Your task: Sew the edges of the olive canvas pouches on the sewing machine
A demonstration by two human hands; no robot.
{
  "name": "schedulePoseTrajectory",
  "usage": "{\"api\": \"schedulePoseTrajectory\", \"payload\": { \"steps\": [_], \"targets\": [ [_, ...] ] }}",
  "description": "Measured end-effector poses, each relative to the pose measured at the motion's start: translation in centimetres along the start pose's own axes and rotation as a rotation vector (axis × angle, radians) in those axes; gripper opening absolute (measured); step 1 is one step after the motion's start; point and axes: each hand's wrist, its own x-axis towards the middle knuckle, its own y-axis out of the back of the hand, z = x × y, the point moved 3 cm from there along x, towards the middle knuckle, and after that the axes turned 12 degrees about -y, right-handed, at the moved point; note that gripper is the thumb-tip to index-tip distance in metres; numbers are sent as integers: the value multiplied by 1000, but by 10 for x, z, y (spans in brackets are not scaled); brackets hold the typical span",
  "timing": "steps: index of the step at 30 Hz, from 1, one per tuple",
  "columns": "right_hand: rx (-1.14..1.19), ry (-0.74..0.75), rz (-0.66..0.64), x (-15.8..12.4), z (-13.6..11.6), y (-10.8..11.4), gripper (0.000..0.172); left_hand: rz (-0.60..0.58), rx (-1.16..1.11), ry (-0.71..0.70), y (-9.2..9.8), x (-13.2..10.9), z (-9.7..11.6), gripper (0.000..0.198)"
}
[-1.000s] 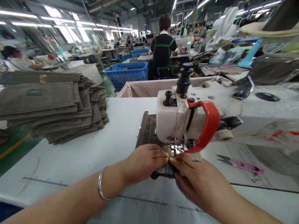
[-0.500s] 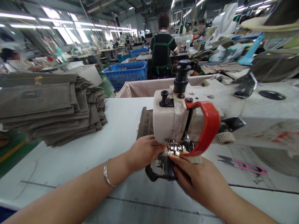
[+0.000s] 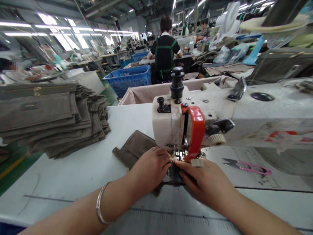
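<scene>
A brown fabric piece (image 3: pixel 135 147) lies on the white table, partly under the head of a sewing machine (image 3: pixel 168 125). My left hand (image 3: pixel 153 168) rests over this piece with its fingers closed on the part beside the needle area. Just right of the presser foot (image 3: pixel 179 155), my right hand (image 3: pixel 204 178) has its fingers pressed together near the fabric's edge; what lies beneath them is hidden. Both hands' fingertips come close to each other in front of the foot. A red guard (image 3: pixel 197 132) stands above my right fingers.
A stack of brown fabric pieces (image 3: pixel 49 120) is at the left. Pink thread snips (image 3: pixel 251 167) lie right of my right hand. Beyond the table are a pink cloth-lined bin (image 3: pixel 139 94), a blue basket (image 3: pixel 132 80) and a seated person (image 3: pixel 165 49).
The fabric piece has turned, its far end swinging left and toward me. My left hand has moved with it. The whole view has shifted slightly.
</scene>
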Motion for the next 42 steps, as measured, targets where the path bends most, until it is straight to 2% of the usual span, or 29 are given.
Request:
{"api": "schedulePoseTrajectory", "payload": {
  "steps": [3, 5, 9, 12, 15, 18, 22, 25, 29, 34, 42],
  "targets": [
    [20, 10, -10, 0, 0, 0, 33, 9, -66, 34, 1, -4, -1, 12],
    [54, 15, -14, 0, -1, 1, 32, -3, -94, -3, 4, -10, -5, 14],
    [98, 7, -36, -1, -2, 3, 30, -130, -156, -83, 20, -30, -5, 35],
    [113, -14, -72, -1, -1, 4, 27, -234, -138, -41, 27, -45, 12, 57],
    [147, -7, -129, 0, 2, 9, 24, -300, -80, -26, 19, -55, 35, 62],
    [210, 12, -143, -1, 6, 15, 25, -213, -32, 5, 7, -60, 48, 53],
    [284, 52, -155, -1, 8, 21, 25, -93, -42, 6, -4, -63, 51, 43],
    [289, 63, -158, -2, 7, 20, 27, -52, -35, -36, -4, -60, 54, 39],
    [227, 92, -167, -6, 4, 14, 39, 22, -60, -76, 0, -53, 60, 34],
    [192, 102, -136, -10, 3, 7, 38, 63, -93, -76, 1, -49, 58, 34],
    [159, 63, -97, -9, 4, 5, 41, 13, -140, -48, 0, -39, 46, 35]
  ]
}}
